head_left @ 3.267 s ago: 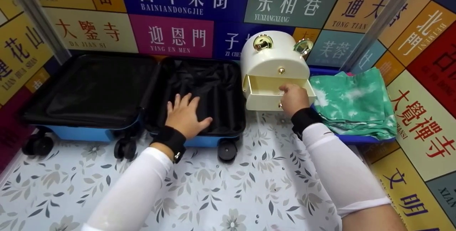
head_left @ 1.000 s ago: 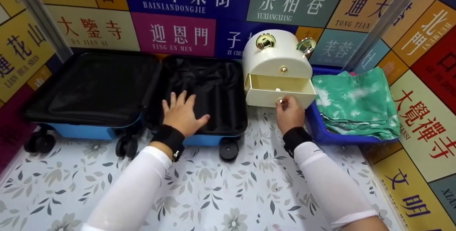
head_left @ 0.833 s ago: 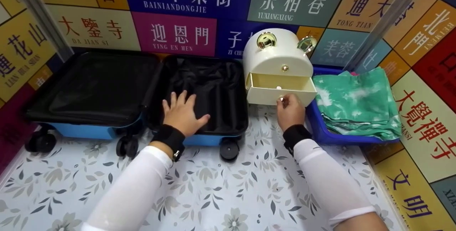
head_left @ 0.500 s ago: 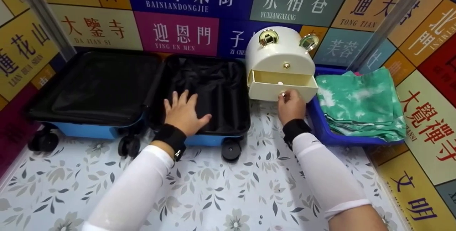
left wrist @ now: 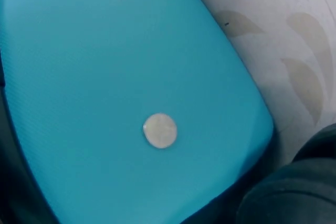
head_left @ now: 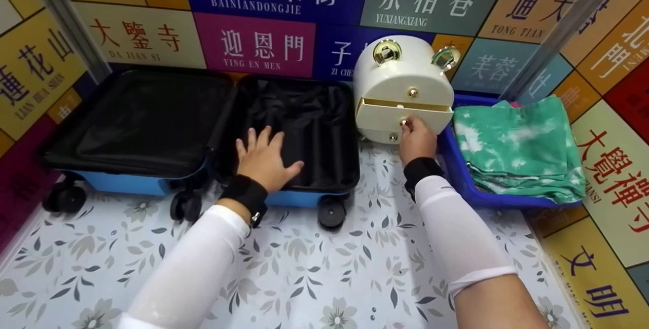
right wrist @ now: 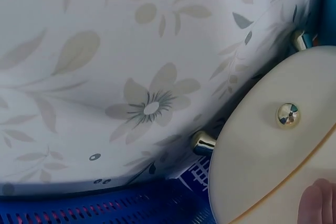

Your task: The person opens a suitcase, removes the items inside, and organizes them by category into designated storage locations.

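Note:
My right hand (head_left: 418, 139) pinches the gold knob (head_left: 404, 122) of the middle drawer (head_left: 377, 117) of a small cream cabinet (head_left: 405, 73) with round gold-faced ears. That drawer sticks out a little, leaving a narrow gap along its top. Below it shows the lower knob (head_left: 393, 137), which the right wrist view has as a round gold knob (right wrist: 288, 115) beside my fingers (right wrist: 317, 203). With fingers spread, my left hand (head_left: 263, 162) rests over the black-lined right half of an open suitcase (head_left: 324, 141).
The suitcase's left half (head_left: 147, 121) lies beside it; its blue shell (left wrist: 94, 77) bears a round pale disc (left wrist: 160, 130). Right of the cabinet, a blue basket (head_left: 476, 198) holds folded green tie-dye cloth (head_left: 517, 141). A floral sheet (head_left: 314, 268) covers the table; printed panels (head_left: 253, 45) stand behind.
My right hand has gone from the drawer's front edge to its knob, and the drawer has slid inward from wide open to nearly closed. The lower knob has come into sight. My left hand stays put.

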### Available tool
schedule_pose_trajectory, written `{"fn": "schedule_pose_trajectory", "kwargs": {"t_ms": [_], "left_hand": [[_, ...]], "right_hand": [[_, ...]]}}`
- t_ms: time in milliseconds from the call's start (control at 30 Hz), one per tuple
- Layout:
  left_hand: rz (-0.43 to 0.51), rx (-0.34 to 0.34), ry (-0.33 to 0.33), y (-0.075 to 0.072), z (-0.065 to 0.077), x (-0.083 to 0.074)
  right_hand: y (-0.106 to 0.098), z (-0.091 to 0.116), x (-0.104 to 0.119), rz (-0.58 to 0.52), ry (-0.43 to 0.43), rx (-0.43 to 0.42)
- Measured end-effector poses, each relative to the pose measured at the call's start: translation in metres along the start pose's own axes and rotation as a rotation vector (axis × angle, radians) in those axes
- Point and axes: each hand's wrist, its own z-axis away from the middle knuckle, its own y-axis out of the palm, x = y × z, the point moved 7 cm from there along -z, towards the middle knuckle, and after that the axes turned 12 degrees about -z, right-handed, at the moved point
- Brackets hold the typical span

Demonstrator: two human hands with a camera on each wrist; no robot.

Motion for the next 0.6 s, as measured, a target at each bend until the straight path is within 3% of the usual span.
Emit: {"fn": "schedule_pose_trajectory", "kwargs": {"t_ms": [367, 600], "left_hand": [[0.007, 0.016, 0.002, 0.000, 0.001, -0.004], [0.007, 0.022, 0.003, 0.000, -0.002, -0.004]], "right_hand": [[0.013, 0.000, 0.000, 0.104, -0.066, 0.183], [0.019, 0.017, 0.022, 0.066, -0.109, 0.185]]}}
